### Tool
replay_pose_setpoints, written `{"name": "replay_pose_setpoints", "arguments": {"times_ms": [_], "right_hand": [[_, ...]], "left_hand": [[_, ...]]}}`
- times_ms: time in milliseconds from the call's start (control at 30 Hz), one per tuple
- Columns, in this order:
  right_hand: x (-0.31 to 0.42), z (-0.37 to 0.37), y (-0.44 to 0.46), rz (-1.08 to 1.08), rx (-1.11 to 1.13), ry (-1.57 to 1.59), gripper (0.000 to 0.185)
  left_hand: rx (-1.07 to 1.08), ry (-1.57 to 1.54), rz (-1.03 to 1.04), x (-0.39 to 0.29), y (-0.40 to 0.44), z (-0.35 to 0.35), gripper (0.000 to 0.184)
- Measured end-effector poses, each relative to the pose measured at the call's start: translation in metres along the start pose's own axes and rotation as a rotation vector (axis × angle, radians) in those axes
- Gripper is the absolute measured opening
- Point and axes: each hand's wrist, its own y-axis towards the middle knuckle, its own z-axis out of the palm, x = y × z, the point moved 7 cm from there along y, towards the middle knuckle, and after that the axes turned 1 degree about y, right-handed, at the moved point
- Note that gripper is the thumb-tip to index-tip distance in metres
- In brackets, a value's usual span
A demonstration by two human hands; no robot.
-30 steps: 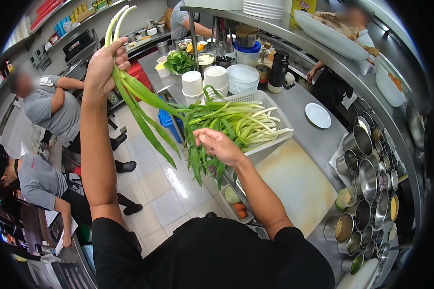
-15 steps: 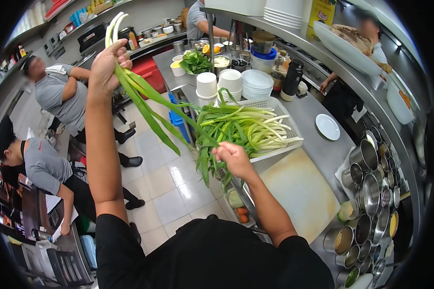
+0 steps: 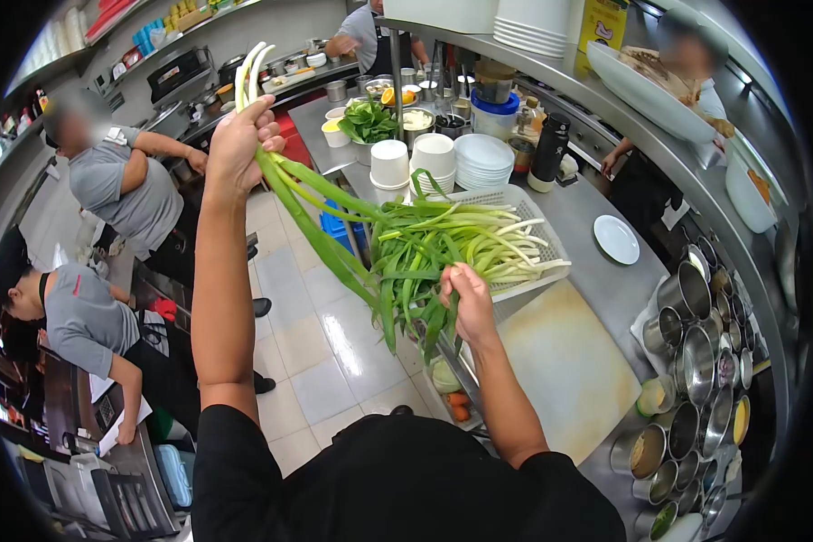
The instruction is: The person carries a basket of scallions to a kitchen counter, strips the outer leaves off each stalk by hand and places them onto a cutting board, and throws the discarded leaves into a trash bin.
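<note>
My left hand (image 3: 244,144) is raised at the upper left, closed round a few spring onions (image 3: 309,212). Their white ends point up past my fingers, and the long green leaves slope down to the right toward the pile. A heap of spring onions (image 3: 443,237) lies in a white perforated basket (image 3: 515,197), white ends to the right and leaves drooping over the near left edge. At that edge, my right hand (image 3: 468,303) is closed on green leaves. Whether those leaves belong to the raised stalks or the heap is hard to tell.
A worn cutting board (image 3: 565,361) lies beside the basket. White tubs (image 3: 389,163), stacked plates (image 3: 484,161), a black bottle (image 3: 548,152) and a white plate (image 3: 615,238) stand on the steel counter. Metal pots (image 3: 682,294) crowd the right. Several people work around.
My left hand has moved right and slightly down with the spring onions. My right hand has moved right and a little lower, over the leaves at the basket's edge.
</note>
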Motion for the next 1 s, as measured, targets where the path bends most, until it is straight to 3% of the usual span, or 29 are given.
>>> {"name": "replay_pose_setpoints", "arguments": {"times_ms": [100, 233, 300, 433, 500, 567, 600, 667, 700, 767, 900, 1000], "right_hand": [[0.002, -0.014, -0.004, 0.002, 0.057, -0.221, 0.018], [0.017, -0.022, -0.006, -0.091, -0.056, -0.092, 0.018], [0.021, -0.026, -0.006, -0.097, -0.075, 0.158, 0.017], [0.029, -0.035, -0.022, -0.063, -0.241, 0.057, 0.016], [0.037, -0.01, -0.041, 0.041, -0.126, 0.056, 0.015], [0.039, 0.023, -0.061, 0.217, 0.174, -0.379, 0.012], [0.045, 0.032, -0.068, 0.214, 0.16, -0.373, 0.012], [0.069, 0.074, -0.079, -0.134, 0.337, -0.541, 0.014], [0.072, 0.08, -0.077, -0.136, 0.324, -0.539, 0.014], [0.087, 0.097, -0.069, -0.36, 0.322, -0.784, 0.016], [0.071, 0.103, -0.045, -0.52, 0.23, -0.837, 0.023], [0.052, 0.1, -0.033, -0.362, 0.252, -0.73, 0.03]], "left_hand": [[-0.003, 0.037, -0.008, 0.001, -0.003, 0.005, 0.01], [0.005, 0.038, 0.009, 0.008, -0.009, 0.014, 0.013], [0.023, 0.016, -0.025, 0.015, -0.008, 0.014, 0.014], [0.07, -0.077, -0.039, 0.009, -0.006, 0.013, 0.015], [0.128, -0.089, -0.09, 0.016, -0.005, 0.02, 0.015], [0.187, -0.112, -0.136, 0.029, -0.007, 0.029, 0.019], [0.197, -0.109, -0.148, 0.035, -0.009, 0.033, 0.019], [0.262, -0.136, -0.175, 0.046, -0.016, 0.046, 0.021], [0.271, -0.134, -0.184, 0.051, -0.019, 0.051, 0.021], [0.296, -0.193, -0.239, 0.062, -0.029, 0.06, 0.023], [0.33, -0.184, -0.246, 0.077, -0.038, 0.071, 0.024], [0.312, -0.177, -0.229, 0.084, -0.043, 0.073, 0.024]]}}
